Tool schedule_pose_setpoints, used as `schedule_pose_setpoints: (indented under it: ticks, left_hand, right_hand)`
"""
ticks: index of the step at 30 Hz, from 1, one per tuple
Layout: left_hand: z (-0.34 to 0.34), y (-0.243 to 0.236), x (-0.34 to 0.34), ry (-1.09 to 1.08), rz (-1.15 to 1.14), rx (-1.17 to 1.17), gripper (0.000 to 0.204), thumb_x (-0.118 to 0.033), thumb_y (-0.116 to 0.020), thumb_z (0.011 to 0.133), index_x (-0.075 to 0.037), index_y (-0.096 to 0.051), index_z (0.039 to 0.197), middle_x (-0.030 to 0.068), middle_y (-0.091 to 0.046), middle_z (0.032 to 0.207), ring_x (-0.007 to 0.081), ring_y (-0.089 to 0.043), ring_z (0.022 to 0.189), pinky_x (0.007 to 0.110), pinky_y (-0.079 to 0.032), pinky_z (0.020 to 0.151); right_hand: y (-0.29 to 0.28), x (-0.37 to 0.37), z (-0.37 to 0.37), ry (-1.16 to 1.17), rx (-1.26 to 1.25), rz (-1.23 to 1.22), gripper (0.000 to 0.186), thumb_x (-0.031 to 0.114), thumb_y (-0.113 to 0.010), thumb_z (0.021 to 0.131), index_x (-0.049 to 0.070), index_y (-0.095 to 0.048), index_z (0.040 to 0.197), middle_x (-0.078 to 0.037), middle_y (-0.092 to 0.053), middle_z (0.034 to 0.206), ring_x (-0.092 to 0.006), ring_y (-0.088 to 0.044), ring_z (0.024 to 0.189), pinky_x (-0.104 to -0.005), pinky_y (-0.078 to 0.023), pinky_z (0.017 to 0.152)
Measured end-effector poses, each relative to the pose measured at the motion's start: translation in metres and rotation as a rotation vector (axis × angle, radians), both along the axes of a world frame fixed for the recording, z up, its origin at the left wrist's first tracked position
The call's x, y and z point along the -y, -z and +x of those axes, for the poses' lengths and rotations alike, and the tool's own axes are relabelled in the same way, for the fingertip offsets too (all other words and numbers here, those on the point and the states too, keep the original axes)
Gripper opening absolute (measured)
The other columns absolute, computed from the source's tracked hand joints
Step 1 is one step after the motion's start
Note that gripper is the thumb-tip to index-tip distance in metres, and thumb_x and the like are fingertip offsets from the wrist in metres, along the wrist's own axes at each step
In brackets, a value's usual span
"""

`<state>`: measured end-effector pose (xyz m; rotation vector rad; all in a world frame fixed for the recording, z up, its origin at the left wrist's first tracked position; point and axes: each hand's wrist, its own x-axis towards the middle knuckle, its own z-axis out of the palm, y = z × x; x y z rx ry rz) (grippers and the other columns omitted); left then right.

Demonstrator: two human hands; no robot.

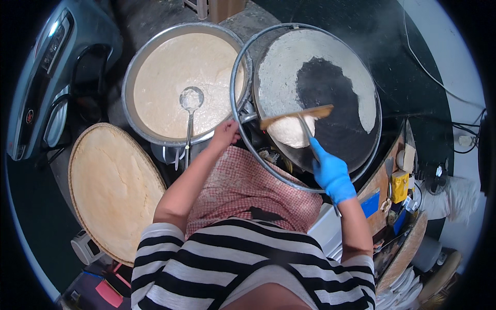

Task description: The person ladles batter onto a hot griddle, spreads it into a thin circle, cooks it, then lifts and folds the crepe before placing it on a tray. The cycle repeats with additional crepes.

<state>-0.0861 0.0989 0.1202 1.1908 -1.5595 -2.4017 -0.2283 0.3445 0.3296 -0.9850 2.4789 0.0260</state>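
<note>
Right of centre, the right hand (332, 175), in a blue glove, is closed around the thin handle of a wooden spreader (297, 117), whose flat blade lies across the lower left part of the round black griddle (356, 124). Just under that blade sits a pale lump of batter (290, 132), touching the blade, while a thin pale layer already rings the upper and right parts of the griddle and the middle shows bare and dark. Over at centre frame, the bare left hand (226, 134) curls its fingers on the near rim of the big metal basin (155, 135), gripping the edge. That basin, upper left of centre, is full of creamy batter, and a metal ladle (190, 101) stands in it with its handle leaning toward the lower rim. At lower left, a round woven tray (77, 150) carries a large pale flatbread (116, 188).
</note>
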Motion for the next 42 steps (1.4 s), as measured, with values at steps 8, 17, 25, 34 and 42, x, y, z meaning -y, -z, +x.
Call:
schedule_pose_setpoints:
  ticks: [8, 17, 25, 34, 42]
  left_hand:
    - [0.034, 0.008, -0.11, 0.016, 0.217, -0.038, 0.027, -0.025, -0.053, 0.089, 0.0, -0.055, 0.097, 0.0067, -0.06, 0.079, 0.0152, -0.059, 0.064, 0.026, -0.049, 0.055]
    - [-0.002, 0.015, -0.046, -0.033, -0.026, 0.062, 0.018, -0.017, -0.057, 0.086, 0.001, -0.056, 0.087, 0.0077, -0.058, 0.072, 0.0159, -0.057, 0.057, 0.027, -0.047, 0.047]
    - [-0.019, -0.005, 0.011, 0.003, -0.059, 0.09, 0.022, -0.026, -0.053, 0.09, -0.005, -0.058, 0.096, 0.0035, -0.063, 0.081, 0.0117, -0.058, 0.065, 0.024, -0.048, 0.057]
    - [0.032, 0.016, -0.088, 0.036, 0.089, -0.138, 0.027, -0.022, -0.054, 0.09, -0.002, -0.051, 0.107, 0.0062, -0.061, 0.087, 0.0158, -0.06, 0.074, 0.027, -0.05, 0.059]
    - [0.003, 0.006, -0.074, -0.043, 0.047, 0.073, 0.021, -0.02, -0.054, 0.088, 0.001, -0.05, 0.09, 0.0121, -0.062, 0.081, 0.0188, -0.061, 0.066, 0.028, -0.051, 0.054]
  right_hand:
    - [0.007, 0.018, -0.025, 0.02, -0.027, -0.096, 0.058, 0.014, -0.056, 0.079, 0.021, -0.038, 0.133, -0.023, -0.061, 0.085, -0.0398, -0.059, 0.078, -0.0458, -0.047, 0.07]
    - [-0.014, -0.02, -0.016, 0.012, 0.035, 0.034, 0.062, 0.014, -0.058, 0.078, 0.023, -0.036, 0.135, -0.023, -0.061, 0.087, -0.0397, -0.059, 0.079, -0.0453, -0.048, 0.069]
    - [0.016, 0.039, -0.018, -0.068, -0.017, -0.122, 0.056, 0.014, -0.055, 0.08, 0.021, -0.038, 0.133, -0.023, -0.06, 0.086, -0.0394, -0.059, 0.077, -0.0444, -0.047, 0.07]
    - [-0.006, 0.007, -0.034, 0.073, 0.019, -0.073, 0.058, 0.016, -0.056, 0.08, 0.022, -0.037, 0.134, -0.024, -0.061, 0.088, -0.0405, -0.059, 0.08, -0.046, -0.047, 0.072]
    - [0.006, 0.014, -0.013, 0.004, 0.008, 0.06, 0.06, 0.014, -0.053, 0.08, 0.021, -0.033, 0.136, -0.022, -0.061, 0.085, -0.0398, -0.059, 0.075, -0.0457, -0.048, 0.068]
